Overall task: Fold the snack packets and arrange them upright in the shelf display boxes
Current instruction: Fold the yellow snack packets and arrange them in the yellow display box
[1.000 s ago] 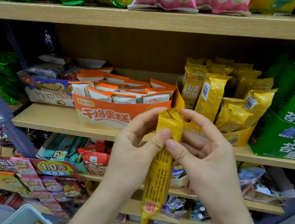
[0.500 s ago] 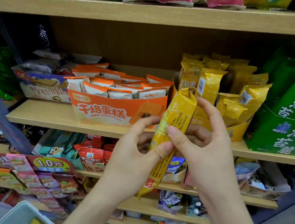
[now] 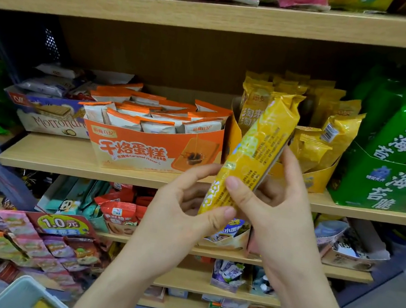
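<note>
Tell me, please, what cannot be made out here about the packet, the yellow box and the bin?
All in the head view:
The packet: its lower end and back lie behind the left hand and right hand, so a fold cannot be judged; its print is blurred.
The yellow box: packet and right hand cover its front, so free room is unseen.
The bin: cut off by the bottom edge.

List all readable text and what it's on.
"千烙蛋糕" and "Caramel Flavor": orange display box.
"海苔脆": green box.
"1.0元": red price tag.
"Morrond", cut off: wafer box.
Held yellow packet: print too small to read.
</note>
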The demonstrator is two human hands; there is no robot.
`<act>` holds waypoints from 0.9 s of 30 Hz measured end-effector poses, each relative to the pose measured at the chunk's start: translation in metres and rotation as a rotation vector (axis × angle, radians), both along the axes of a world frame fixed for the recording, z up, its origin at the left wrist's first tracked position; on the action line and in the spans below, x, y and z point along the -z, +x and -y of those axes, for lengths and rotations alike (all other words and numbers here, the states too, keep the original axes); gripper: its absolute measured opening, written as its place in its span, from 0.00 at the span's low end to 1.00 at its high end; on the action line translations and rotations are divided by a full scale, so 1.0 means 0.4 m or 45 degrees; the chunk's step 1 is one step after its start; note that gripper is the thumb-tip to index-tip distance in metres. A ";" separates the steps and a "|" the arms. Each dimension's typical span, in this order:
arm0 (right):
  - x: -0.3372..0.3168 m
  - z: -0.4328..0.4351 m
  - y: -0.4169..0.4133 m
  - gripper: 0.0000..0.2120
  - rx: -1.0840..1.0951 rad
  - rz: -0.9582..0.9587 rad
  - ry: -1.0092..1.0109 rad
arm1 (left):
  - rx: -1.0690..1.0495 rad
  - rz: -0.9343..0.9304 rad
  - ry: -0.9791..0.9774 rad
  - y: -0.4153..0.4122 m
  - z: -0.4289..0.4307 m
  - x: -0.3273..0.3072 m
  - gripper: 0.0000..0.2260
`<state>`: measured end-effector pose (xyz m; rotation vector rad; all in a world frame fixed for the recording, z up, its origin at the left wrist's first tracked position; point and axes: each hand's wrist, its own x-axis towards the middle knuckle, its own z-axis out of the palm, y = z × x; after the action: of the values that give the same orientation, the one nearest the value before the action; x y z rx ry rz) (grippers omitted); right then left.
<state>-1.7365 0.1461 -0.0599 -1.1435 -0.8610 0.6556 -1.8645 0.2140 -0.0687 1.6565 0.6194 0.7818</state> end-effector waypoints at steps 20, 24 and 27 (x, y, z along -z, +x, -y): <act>-0.018 0.019 0.007 0.39 0.017 -0.023 0.055 | 0.089 0.132 -0.059 -0.026 0.002 0.029 0.19; -0.050 0.059 0.052 0.44 0.037 0.091 0.078 | 0.258 0.028 0.001 -0.045 -0.010 0.043 0.17; -0.067 0.078 0.077 0.38 0.044 0.183 0.134 | 0.285 -0.044 0.016 -0.036 -0.014 0.061 0.16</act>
<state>-1.7055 0.1151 -0.0330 -1.1177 -0.9841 0.4979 -1.8787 0.2197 -0.0932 1.7190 0.4437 0.5969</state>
